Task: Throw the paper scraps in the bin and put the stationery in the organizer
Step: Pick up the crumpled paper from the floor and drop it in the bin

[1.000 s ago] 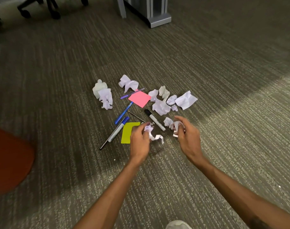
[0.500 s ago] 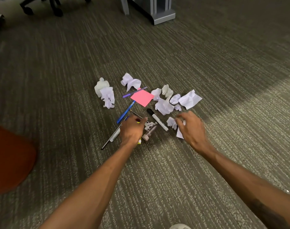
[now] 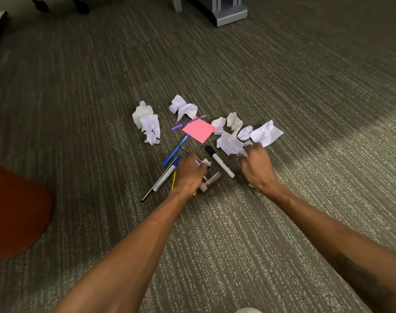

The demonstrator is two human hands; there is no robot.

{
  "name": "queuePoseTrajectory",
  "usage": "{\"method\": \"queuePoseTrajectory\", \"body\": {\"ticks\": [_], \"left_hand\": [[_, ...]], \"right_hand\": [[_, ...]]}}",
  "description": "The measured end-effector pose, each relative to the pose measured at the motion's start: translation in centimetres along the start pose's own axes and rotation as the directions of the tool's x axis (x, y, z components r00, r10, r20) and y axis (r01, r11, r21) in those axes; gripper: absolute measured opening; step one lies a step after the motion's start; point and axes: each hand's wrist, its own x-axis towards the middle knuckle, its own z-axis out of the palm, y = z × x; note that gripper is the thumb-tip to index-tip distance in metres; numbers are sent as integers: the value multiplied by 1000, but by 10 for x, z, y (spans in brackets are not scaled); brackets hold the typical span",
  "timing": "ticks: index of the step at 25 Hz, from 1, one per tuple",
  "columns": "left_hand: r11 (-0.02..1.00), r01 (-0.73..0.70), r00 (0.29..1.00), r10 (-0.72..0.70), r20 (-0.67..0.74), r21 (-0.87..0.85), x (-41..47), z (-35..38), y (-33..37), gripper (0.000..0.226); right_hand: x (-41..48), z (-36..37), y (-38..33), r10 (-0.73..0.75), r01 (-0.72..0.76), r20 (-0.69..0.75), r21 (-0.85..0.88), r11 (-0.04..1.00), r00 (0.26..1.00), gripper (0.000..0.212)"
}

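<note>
Quick update from my end: over the last second both hands have pushed further into the pile on the carpet [image 3: 283, 64], so I'm reading this as gathering scraps, nothing binned yet. My left hand [image 3: 189, 173] has slid over the yellow sticky note [image 3: 173, 180], which is now mostly covered, and it's clenched around a small crumpled scrap [image 3: 205, 162] that pokes out past the knuckles. My right hand [image 3: 257, 169] has moved up from the near scraps and its fingertips are touching the big crumpled paper [image 3: 229, 143]; it's curled, but I can't tell whether it has actually closed on anything.

Pose-wise, both forearms are stretched forward and down, palms facing the floor, hands near each other with the black-capped marker [image 3: 219, 162] between them.

The remaining scraps are scattered in an arc beyond the hands. The stationery is untouched: blue pen [image 3: 175, 151], purple pen [image 3: 188, 122], pink sticky note [image 3: 198, 129], all lying on the carpet. No bin or organizer in view.
</note>
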Motion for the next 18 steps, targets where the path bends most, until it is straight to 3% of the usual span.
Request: {"method": "queuePoseTrajectory", "body": {"ticks": [2, 5, 7, 9, 10, 11, 13, 15, 18], "left_hand": [[976, 29, 998, -41, -49, -217, 0, 0, -2, 12], [818, 110, 991, -134, 0, -564, -1, 2, 5, 9], [618, 247, 963, -244, 116, -746, 0, 2, 13, 21], [457, 370, 909, -357, 214, -809, 0, 0, 22, 25], [463, 394, 893, -397, 211, -794, -2, -2, 28, 26], [534, 392, 894, -414, 173, -749, -1, -2, 33, 35], [791, 268, 951, -307, 21, -550, 2, 1, 39, 57], [962, 66, 996, -80, -43, -266, 8, 8, 45, 53], [997, -79, 996, 80, 26, -25, 22, 19, 54, 28]], "right_hand": [[-5, -12, 0, 134, -100, -104, 282, 954, 986, 24], [-20, -32, 9, 276, -153, -84, 662, 733, 958, 19], [-29, -40, 18, 293, -133, -106, 714, 688, 950, 28], [-37, -44, 25, 304, -151, -98, 702, 696, 948, 29], [-41, -44, 29, 290, -156, -87, 680, 717, 953, 25], [-44, -43, 33, 267, -156, -82, 636, 756, 960, 20], [-50, -41, 41, 220, -152, -73, 515, 844, 973, 14], [-51, -37, 44, 189, -160, -31, 410, 898, 982, 39], [-50, -25, 40, 100, -105, 49, 111, 988, 994, 80]]}}
